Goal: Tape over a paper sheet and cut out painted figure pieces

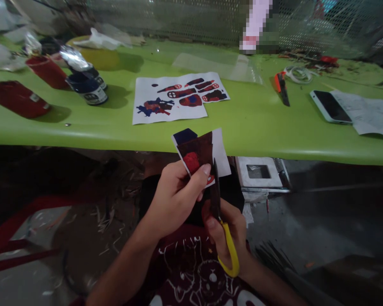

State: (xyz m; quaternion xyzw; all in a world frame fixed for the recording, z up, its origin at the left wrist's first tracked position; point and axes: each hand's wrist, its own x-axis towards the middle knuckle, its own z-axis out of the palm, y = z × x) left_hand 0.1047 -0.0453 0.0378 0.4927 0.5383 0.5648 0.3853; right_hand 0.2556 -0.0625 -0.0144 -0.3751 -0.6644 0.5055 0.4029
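My left hand (175,197) pinches a small piece of white paper (222,155) with dark brown, blue and red painted shapes, thumb on top and fingers beneath. My right hand (230,225) grips a pair of scissors (230,250) by the yellow handles. The dark blades point up and away from me, and one lies along the paper's painted brown edge near my left thumb. Just beyond, on the green table, lies a larger white sheet (170,117) bearing several painted cut-out-like shapes in brown, blue and red.
On the left of the green table (258,136) are red containers (19,100), a dark blue paint jar (87,89) and a yellow bowl (98,57). A box cutter (281,88), a phone (330,106) and papers (375,112) lie on the right. Perforated mesh (185,21) stands behind.
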